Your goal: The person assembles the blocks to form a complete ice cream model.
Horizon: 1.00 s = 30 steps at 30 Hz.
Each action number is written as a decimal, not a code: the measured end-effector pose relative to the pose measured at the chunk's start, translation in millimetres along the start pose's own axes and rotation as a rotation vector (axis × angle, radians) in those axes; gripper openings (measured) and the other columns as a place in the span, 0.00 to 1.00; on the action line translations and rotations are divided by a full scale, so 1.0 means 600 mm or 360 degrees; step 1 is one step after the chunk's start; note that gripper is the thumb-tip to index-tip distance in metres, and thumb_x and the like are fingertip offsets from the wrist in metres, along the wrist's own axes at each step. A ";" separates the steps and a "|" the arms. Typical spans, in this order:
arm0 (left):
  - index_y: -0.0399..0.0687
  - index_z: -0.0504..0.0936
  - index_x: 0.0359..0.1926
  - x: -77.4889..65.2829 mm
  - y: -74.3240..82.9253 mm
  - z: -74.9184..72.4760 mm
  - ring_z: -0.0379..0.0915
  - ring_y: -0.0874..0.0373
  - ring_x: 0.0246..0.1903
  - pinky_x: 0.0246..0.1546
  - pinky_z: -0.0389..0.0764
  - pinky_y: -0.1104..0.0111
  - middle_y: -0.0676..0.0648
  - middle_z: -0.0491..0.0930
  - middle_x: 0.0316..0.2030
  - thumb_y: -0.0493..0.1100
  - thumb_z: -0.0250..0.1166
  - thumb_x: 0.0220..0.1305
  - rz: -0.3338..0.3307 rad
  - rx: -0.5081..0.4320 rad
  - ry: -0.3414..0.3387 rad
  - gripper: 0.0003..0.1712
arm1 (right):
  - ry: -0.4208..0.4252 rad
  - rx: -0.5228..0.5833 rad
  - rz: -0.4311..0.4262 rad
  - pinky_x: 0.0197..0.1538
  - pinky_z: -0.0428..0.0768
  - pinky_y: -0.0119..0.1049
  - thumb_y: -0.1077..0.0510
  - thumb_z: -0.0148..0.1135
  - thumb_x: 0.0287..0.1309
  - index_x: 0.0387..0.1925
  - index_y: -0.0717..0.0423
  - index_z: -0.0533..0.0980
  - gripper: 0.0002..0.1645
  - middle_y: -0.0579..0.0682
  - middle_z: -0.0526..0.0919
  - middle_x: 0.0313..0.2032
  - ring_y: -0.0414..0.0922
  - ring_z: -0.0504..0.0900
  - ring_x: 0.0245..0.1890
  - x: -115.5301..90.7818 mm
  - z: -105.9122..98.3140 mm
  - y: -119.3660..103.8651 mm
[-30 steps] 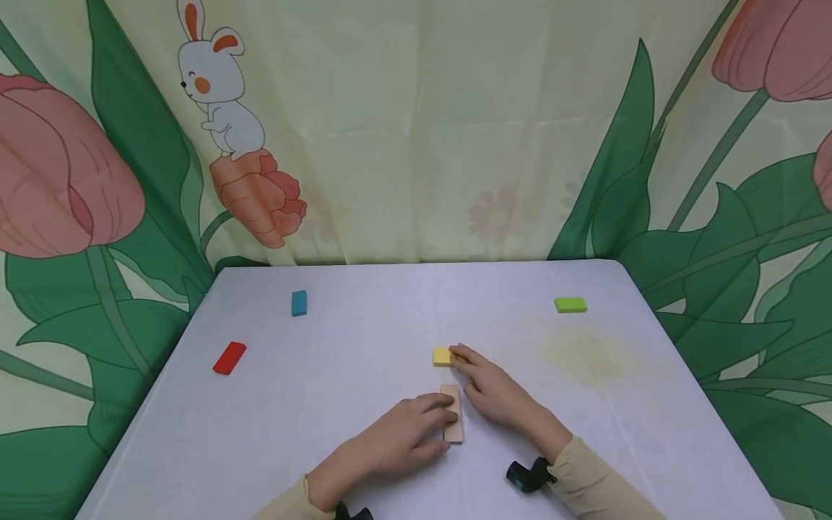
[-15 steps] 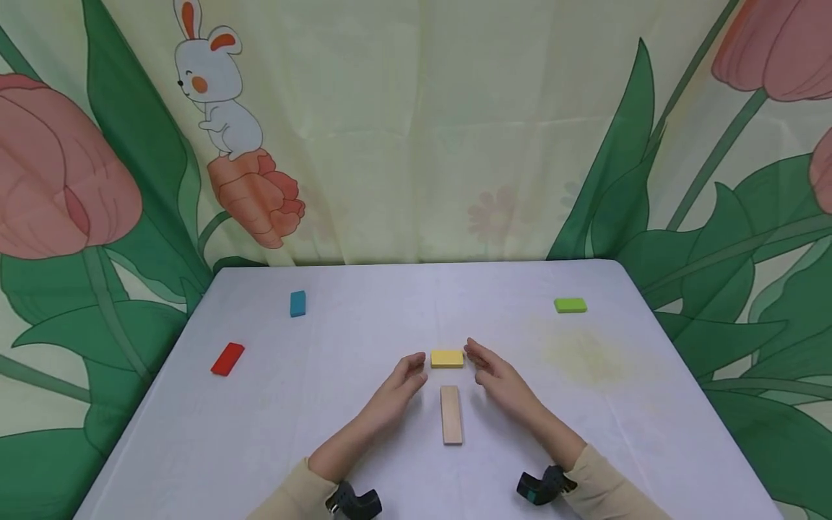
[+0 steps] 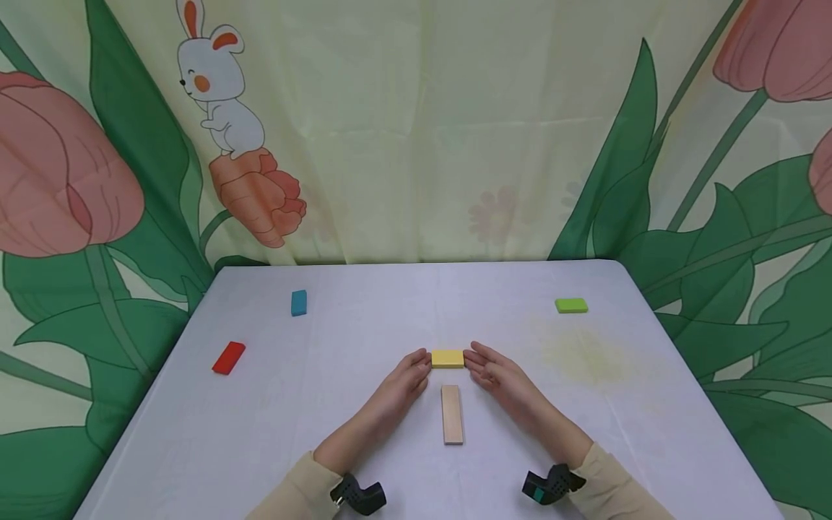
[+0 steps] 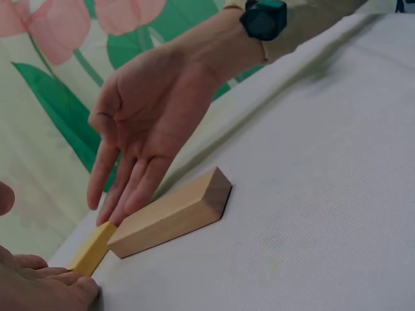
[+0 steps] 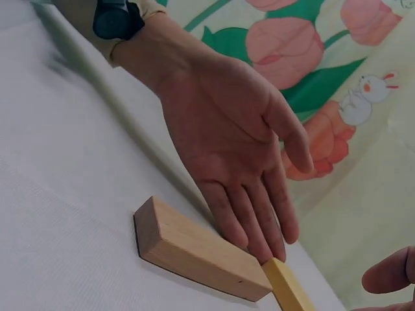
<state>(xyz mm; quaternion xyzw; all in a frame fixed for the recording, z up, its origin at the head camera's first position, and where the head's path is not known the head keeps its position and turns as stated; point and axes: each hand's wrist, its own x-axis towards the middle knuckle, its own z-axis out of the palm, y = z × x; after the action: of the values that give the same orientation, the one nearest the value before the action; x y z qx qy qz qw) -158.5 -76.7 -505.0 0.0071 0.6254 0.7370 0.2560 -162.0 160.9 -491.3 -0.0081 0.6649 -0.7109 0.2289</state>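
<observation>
A yellow block (image 3: pixel 448 359) lies crosswise near the middle of the table. Straight fingers of my left hand (image 3: pixel 398 390) are at its left end, and those of my right hand (image 3: pixel 508 386) at its right end, palms facing each other. Just nearer to me, a plain wooden block (image 3: pixel 451 414) lies lengthwise between my forearms, untouched. In the left wrist view the wooden block (image 4: pixel 172 212) sits in front of the yellow block (image 4: pixel 93 249). The right wrist view shows my left palm beyond the wooden block (image 5: pixel 201 249), its fingertips at the yellow block (image 5: pixel 289 285).
On the white tabletop (image 3: pixel 364 318), a red block (image 3: pixel 229 358) lies at the left and a blue block (image 3: pixel 299 303) at the back left. A green block (image 3: pixel 571 305) is at the back right. Behind the table hangs a printed curtain (image 3: pixel 416 130).
My left hand has left the wooden block and moved forward to the left end of the yellow one. My right hand has let go of the yellow block and straightened at its right end.
</observation>
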 end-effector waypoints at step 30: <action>0.40 0.47 0.82 -0.039 -0.009 0.004 0.46 0.44 0.81 0.79 0.54 0.51 0.37 0.50 0.81 0.49 0.46 0.82 0.0021 0.0050 -0.0084 0.37 | -0.0086 0.0150 0.0070 0.80 0.55 0.48 0.70 0.37 0.65 0.81 0.65 0.45 0.43 0.66 0.53 0.80 0.57 0.52 0.81 -0.031 0.000 0.010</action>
<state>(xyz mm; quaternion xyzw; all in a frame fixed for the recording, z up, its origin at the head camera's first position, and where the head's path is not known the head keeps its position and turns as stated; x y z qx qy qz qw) -135.7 -83.2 -502.0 0.0347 0.6299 0.7283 0.2674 -143.4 166.9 -491.3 -0.0017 0.6244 -0.7357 0.2624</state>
